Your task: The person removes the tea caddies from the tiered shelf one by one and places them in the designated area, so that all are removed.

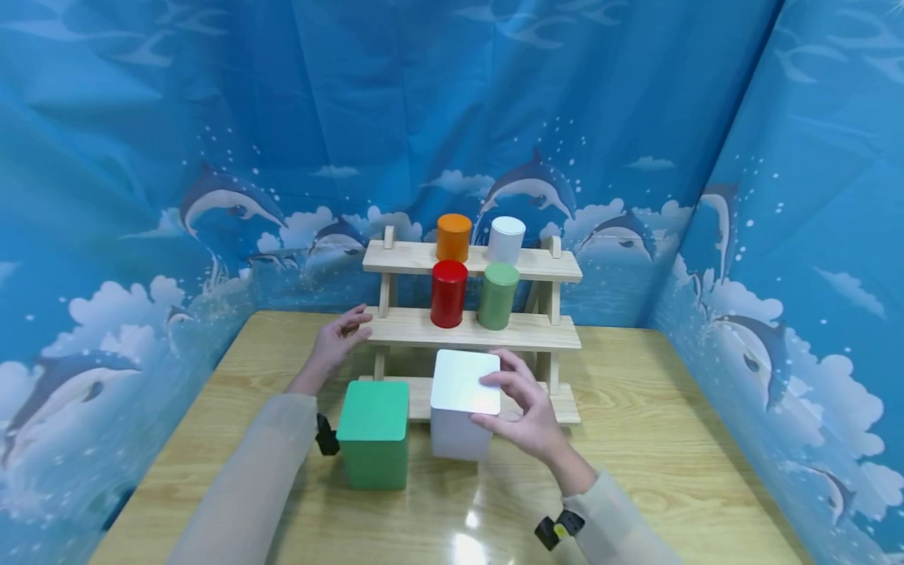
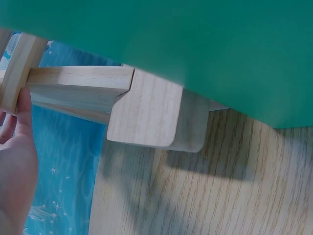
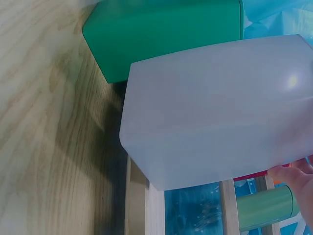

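Observation:
My left hand (image 1: 337,345) is at the left end of the three-tier wooden rack (image 1: 402,328), its thumb and fingers pinching the end of the middle shelf. In the left wrist view its fingers (image 2: 23,115) meet the board's end. With thumb in front and fingers behind and over the top, my right hand (image 1: 526,404) grips a white box (image 1: 462,435) before the lowest shelf. Whether the box's base touches the table cannot be told. To its left, a green box (image 1: 374,463) stands upright on the table, close to my left wrist.
An orange cylinder (image 1: 453,239) and a white cylinder (image 1: 505,242) stand on the top shelf. Below them, a red cylinder (image 1: 448,298) and a light green cylinder (image 1: 498,302) stand on the middle shelf. Dolphin-print curtains (image 1: 339,118) surround the wooden table (image 1: 636,439).

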`<state>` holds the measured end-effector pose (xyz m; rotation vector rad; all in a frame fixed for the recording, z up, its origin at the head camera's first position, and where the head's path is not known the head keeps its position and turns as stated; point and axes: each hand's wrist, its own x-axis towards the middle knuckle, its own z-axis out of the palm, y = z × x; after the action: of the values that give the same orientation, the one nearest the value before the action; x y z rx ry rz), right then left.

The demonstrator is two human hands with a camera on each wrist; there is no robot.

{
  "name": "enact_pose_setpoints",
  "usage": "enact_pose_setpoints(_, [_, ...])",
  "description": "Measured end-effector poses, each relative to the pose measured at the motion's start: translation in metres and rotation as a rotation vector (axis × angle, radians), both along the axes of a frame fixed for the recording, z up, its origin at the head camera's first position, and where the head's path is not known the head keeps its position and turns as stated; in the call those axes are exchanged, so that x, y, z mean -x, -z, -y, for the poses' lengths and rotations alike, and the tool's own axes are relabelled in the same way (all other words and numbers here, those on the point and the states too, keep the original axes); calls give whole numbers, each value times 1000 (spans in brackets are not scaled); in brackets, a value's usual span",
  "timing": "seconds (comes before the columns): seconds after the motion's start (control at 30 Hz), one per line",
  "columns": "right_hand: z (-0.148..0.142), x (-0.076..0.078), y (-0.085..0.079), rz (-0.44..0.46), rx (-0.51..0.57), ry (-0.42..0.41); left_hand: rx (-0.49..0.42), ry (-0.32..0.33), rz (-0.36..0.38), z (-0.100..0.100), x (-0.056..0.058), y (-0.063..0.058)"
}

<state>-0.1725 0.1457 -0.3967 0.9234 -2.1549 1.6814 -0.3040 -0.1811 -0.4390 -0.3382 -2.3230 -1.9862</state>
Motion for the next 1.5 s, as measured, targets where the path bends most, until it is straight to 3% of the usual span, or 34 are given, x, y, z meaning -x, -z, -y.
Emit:
enact_pose_setpoints(0.53, [-1,-13,11,-28,41,-88,-19,-2,25,-1,-3,-4])
enact_pose_setpoints(0.77, [-1,-5,35,-32,64,-118,7,-22,22,-2,-1,-4])
enact_pose_setpoints(1.0, [3,-2,47,-8,58,-114,4,-15,24,-1,-2,-4])
enact_pose_setpoints(1.5, [18,-9,38,29,72,-137,-7,-6,30,0,1,0])
